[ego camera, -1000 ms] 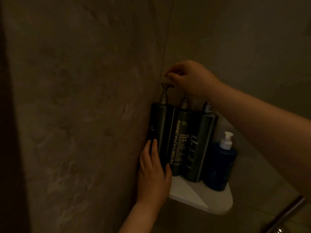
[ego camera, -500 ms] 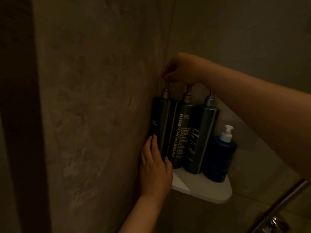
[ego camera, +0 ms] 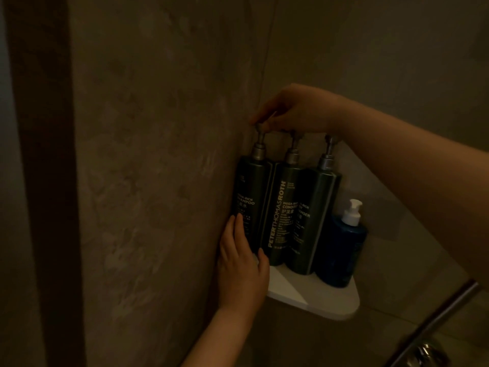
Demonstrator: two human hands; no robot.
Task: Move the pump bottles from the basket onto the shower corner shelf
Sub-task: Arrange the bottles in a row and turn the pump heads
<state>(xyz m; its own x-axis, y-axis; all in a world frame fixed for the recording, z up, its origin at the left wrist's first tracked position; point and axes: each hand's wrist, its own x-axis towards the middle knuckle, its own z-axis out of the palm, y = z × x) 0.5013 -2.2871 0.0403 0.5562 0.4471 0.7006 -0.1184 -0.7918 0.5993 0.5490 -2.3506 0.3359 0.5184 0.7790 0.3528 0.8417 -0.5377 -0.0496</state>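
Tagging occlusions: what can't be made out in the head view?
Head view only:
conditioner bottle and cleanser bottle pump heads: covered by right hand and forearm.
shampoo bottle base: behind left hand.
basket: out of frame.
fine label print: too dark, small.
metal fixture, bottom right: cut by edge.

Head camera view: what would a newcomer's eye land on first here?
Three dark pump bottles stand in a row on the white corner shelf, a blue bottle with a white pump beside them on the right. The right hand pinches the pump of the leftmost, the shampoo bottle, while the left hand holds its lower body.
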